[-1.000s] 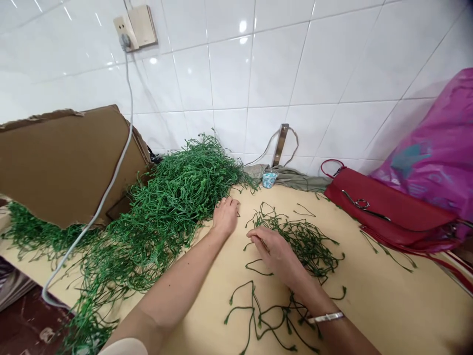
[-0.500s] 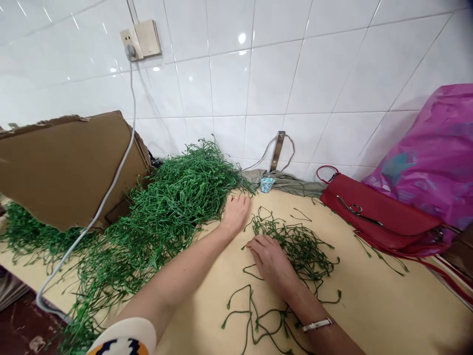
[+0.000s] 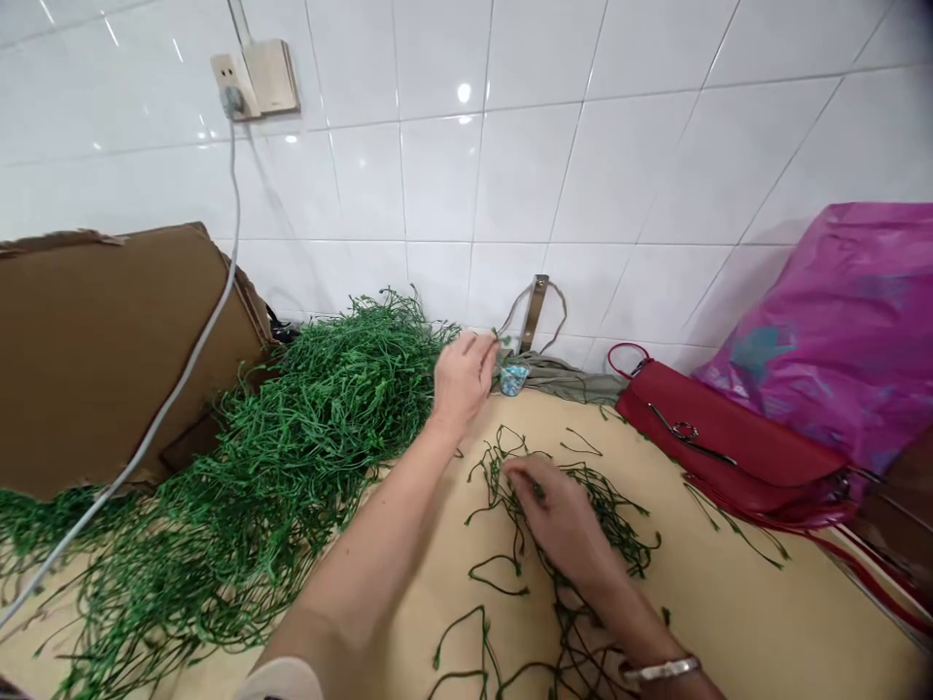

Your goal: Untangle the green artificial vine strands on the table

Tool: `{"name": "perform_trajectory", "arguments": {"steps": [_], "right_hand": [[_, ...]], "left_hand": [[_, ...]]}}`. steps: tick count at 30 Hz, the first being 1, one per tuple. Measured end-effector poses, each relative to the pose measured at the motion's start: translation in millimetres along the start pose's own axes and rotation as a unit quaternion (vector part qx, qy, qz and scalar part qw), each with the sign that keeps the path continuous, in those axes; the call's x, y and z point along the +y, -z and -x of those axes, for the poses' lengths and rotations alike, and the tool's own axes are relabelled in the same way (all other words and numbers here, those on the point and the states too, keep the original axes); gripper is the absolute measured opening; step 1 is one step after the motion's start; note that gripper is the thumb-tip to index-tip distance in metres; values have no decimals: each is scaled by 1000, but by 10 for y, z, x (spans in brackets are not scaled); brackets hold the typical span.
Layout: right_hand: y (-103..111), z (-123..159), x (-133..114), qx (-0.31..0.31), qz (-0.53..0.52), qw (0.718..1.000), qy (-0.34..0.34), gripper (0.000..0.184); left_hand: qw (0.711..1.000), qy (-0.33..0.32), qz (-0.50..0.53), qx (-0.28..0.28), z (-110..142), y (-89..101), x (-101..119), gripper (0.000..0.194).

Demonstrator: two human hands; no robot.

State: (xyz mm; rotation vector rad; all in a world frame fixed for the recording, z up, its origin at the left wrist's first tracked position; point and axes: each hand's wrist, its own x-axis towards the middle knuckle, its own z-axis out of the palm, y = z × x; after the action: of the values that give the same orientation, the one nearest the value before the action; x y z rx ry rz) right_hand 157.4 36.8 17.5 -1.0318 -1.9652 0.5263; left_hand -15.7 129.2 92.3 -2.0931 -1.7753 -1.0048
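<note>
A large heap of thin green plastic stems (image 3: 342, 389) with small forked, bud-like ends lies on the left. My left hand (image 3: 465, 374) is raised at its right edge, fingers pinched together, with a green stem (image 3: 502, 337) poking out past the fingertips. A smaller, darker tangle of the same stems (image 3: 612, 510) spreads at the right. Over that tangle is my right hand (image 3: 558, 510), thumb and fingertips closed at its near-left side. What those fingertips hold, if anything, is too small to make out. Loose stems (image 3: 485, 632) lie in front of it.
A brown cardboard piece (image 3: 109, 360) leans at the left, crossed by a grey power cord (image 3: 190, 360). Along the tiled wall are a metal strip (image 3: 535, 311), a small blue patterned object (image 3: 514, 379) and greyish cloth (image 3: 569, 377). A red bag (image 3: 729, 428) and a purple plastic bag (image 3: 838, 331) stand right.
My left hand has lifted from the table toward the wall, a stem now showing at its fingers. The right hand has curled its fingers into a pinch over the small tangle. The view has shifted slightly.
</note>
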Motion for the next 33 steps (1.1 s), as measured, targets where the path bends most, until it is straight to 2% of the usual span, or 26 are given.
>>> {"name": "perform_trajectory", "arguments": {"steps": [2,3,4,7,9,11,14,17,19,24,26,30,33], "right_hand": [[192,-191,-84,63,-16,997,-37,22],[293,-283,-133,75,-16,996,-48,22],[391,-367,-185,94,-15,994,-46,21],[637,-533,-347,133,-22,990,-43,22],[736,-569,-448,129,-35,990,-49,27],[779,-560,-538,104,-53,992,-40,37],[768,-507,-656,21,-103,994,-13,53],[742,-464,-726,-100,-175,979,-42,34],[754,-457,-722,-143,-200,967,-66,29],[882,-477,-602,-85,-244,957,-129,43],[913,-487,-580,-94,-249,954,-136,46],[874,-522,-595,-136,-191,968,-87,30],[812,-555,-565,-79,-194,972,-105,27]], "left_hand": [[982,5,122,144,-33,341,12,30],[968,6,182,171,-36,511,10,25],[954,7,248,168,-25,672,11,22],[895,5,436,94,94,1064,75,25],[863,-3,500,66,208,1222,188,25],[842,-3,538,47,295,1288,330,27],[813,4,582,-25,316,1225,506,28],[786,22,612,-82,237,1040,572,26],[773,43,625,-98,174,913,558,24],[767,98,627,-97,84,757,455,22],[770,107,622,-91,69,739,434,23],[768,117,624,-85,42,666,433,27],[772,153,614,-63,24,577,405,38]]}}
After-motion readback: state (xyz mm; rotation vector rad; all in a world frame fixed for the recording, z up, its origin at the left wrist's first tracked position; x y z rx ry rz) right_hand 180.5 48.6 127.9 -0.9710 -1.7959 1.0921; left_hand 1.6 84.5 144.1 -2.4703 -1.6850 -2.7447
